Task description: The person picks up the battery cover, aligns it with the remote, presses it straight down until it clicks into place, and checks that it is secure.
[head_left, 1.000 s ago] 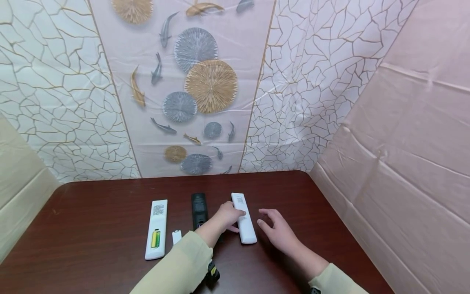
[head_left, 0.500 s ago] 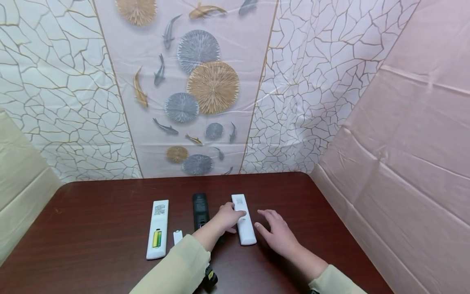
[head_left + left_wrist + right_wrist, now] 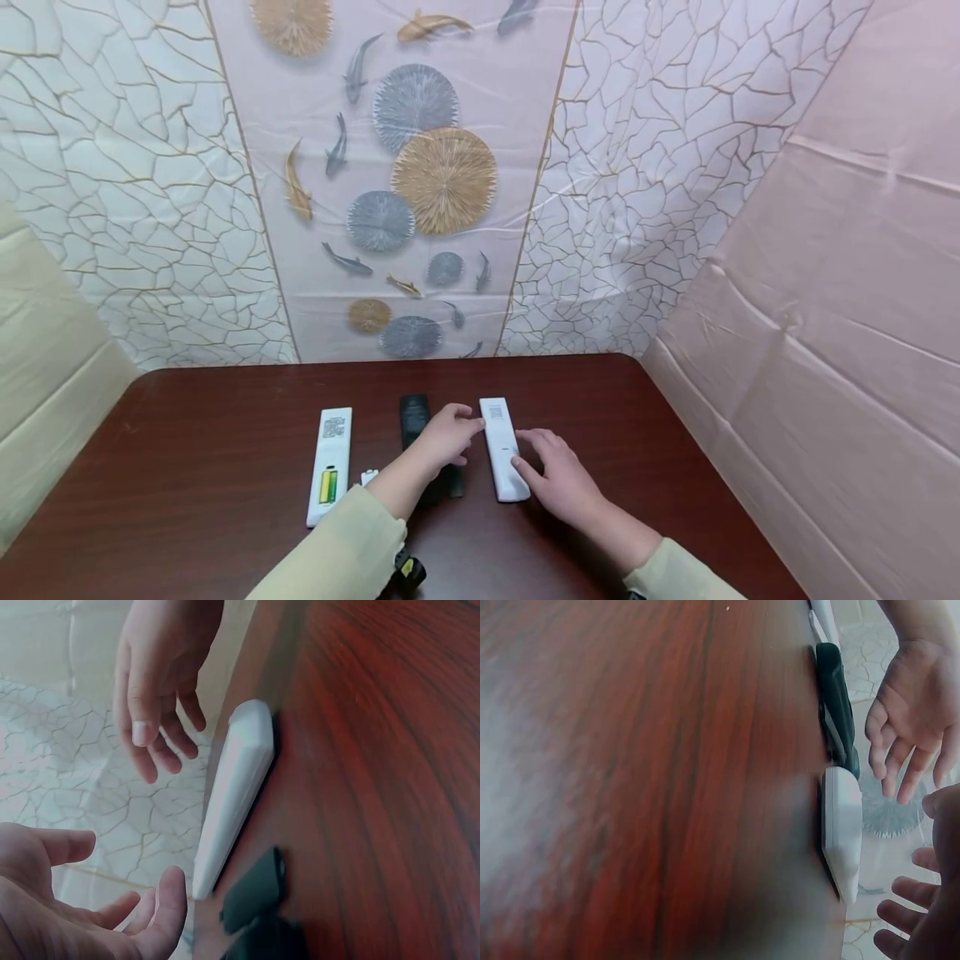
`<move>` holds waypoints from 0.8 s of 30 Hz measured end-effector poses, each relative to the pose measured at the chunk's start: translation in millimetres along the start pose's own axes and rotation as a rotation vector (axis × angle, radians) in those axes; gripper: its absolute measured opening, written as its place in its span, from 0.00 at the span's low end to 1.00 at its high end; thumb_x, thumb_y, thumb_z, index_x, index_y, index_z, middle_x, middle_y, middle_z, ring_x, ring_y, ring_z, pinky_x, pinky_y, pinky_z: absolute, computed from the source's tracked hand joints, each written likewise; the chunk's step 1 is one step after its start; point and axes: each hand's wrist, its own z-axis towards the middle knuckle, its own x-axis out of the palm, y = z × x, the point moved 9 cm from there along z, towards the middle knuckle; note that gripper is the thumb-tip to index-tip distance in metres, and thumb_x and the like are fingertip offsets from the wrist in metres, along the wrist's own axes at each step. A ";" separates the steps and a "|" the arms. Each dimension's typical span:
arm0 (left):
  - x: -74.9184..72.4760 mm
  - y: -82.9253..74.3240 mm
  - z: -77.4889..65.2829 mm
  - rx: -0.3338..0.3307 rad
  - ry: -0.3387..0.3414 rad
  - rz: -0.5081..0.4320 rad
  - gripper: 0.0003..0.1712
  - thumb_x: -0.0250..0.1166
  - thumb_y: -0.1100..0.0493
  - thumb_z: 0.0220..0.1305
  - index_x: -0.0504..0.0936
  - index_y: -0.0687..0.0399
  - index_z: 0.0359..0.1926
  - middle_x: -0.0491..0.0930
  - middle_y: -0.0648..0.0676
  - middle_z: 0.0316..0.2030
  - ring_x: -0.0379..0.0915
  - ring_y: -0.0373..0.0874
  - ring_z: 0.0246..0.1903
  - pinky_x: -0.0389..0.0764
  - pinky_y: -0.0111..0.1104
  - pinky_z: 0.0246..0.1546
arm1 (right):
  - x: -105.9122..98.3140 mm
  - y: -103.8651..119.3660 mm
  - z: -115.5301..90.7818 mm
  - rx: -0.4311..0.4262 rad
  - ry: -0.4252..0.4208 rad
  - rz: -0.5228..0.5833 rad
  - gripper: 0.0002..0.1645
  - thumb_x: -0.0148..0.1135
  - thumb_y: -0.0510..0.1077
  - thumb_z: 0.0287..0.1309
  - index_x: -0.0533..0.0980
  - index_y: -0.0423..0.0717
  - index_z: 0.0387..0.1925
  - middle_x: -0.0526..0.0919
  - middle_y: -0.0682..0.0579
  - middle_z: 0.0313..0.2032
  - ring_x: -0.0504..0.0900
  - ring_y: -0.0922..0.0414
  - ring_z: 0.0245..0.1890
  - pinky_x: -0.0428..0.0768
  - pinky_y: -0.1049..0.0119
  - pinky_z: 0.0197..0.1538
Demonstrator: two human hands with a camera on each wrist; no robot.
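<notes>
A white remote control (image 3: 501, 454) lies on the table between the two hands, its plain back side up. My left hand (image 3: 447, 435) hovers just left of it, with loosely bent fingers and nothing in them. On its other side, my right hand (image 3: 562, 477) holds its fingers spread, the thumb overlapping the remote's right edge in the head view. Both wrist views show the hands raised above the white remote (image 3: 238, 776). Under the left forearm lies a black remote (image 3: 413, 417), partly hidden. Its neighbour is a small dark cover piece (image 3: 256, 891).
Farther left rests a second white remote (image 3: 330, 462), its battery bay uncovered with green-yellow batteries showing. A small white cover (image 3: 368, 477) beside it is mostly hidden by the left sleeve. Patterned cloth walls (image 3: 600, 208) stand behind the brown table (image 3: 225, 433) and at its sides.
My left hand has drawn back to the left, off the white remote it was touching. My right hand has come slightly closer to that remote. The head view has shifted a little.
</notes>
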 end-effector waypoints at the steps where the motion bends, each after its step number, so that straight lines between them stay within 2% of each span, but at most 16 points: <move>1: -4.6 0.1 -1.9 0.001 -0.005 -0.003 0.32 0.62 0.50 0.69 0.67 0.63 0.67 0.77 0.63 0.56 0.77 0.59 0.52 0.84 0.42 0.34 | 1.6 2.6 0.9 -0.008 0.003 -0.003 0.26 0.62 0.51 0.66 0.75 0.46 0.62 0.76 0.50 0.59 0.72 0.50 0.61 0.70 0.46 0.63; 9: -37.6 3.5 -15.6 0.015 -0.027 0.008 0.32 0.62 0.48 0.70 0.67 0.63 0.66 0.76 0.64 0.58 0.76 0.59 0.52 0.84 0.42 0.36 | 15.0 28.5 7.6 -0.096 0.020 0.017 0.24 0.62 0.51 0.67 0.75 0.47 0.61 0.78 0.50 0.56 0.74 0.49 0.58 0.73 0.47 0.60; 17: -70.6 12.3 -28.8 -0.014 -0.076 0.024 0.32 0.61 0.47 0.70 0.68 0.60 0.67 0.75 0.62 0.59 0.76 0.56 0.52 0.84 0.43 0.37 | 38.2 47.0 12.7 -0.117 0.081 0.017 0.24 0.60 0.51 0.68 0.75 0.50 0.62 0.76 0.51 0.58 0.73 0.49 0.60 0.73 0.47 0.60; 24: -86.0 16.7 -34.5 -0.018 -0.114 0.036 0.32 0.62 0.47 0.70 0.68 0.61 0.66 0.75 0.64 0.58 0.78 0.54 0.49 0.84 0.43 0.36 | 46.1 62.8 15.5 -0.163 0.110 0.019 0.25 0.60 0.52 0.68 0.74 0.49 0.62 0.77 0.51 0.58 0.73 0.51 0.61 0.72 0.47 0.62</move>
